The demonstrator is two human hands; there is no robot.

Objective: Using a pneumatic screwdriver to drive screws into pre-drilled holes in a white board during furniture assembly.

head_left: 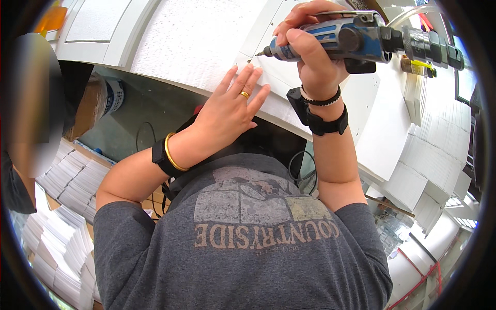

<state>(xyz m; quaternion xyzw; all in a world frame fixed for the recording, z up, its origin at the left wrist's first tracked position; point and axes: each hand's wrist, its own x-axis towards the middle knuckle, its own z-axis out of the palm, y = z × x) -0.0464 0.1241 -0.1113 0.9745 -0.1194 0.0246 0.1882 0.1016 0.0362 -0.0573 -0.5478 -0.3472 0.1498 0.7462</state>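
Observation:
A blue and grey air screwdriver (351, 44) lies nearly level in my right hand (319, 70), whose fingers and thumb wrap round its front part. Its slim bit (260, 53) points left, low over a white panel (283, 80); whether it touches cannot be made out. My left hand (230, 106) has its fingers spread, the tips resting at the panel's near edge. Just past those fingertips is a small dark spot (249, 61), a hole or screw head. A clear air hose (411, 14) runs from the tool's rear fitting.
White speckled foam sheet (178, 44) lies on the table, with a framed white door panel (95, 31) to the left. At far left stands another person (44, 98), partly blurred. Stacks of white boards fill the lower left (62, 248) and right (431, 150). A cardboard box (90, 108) sits below.

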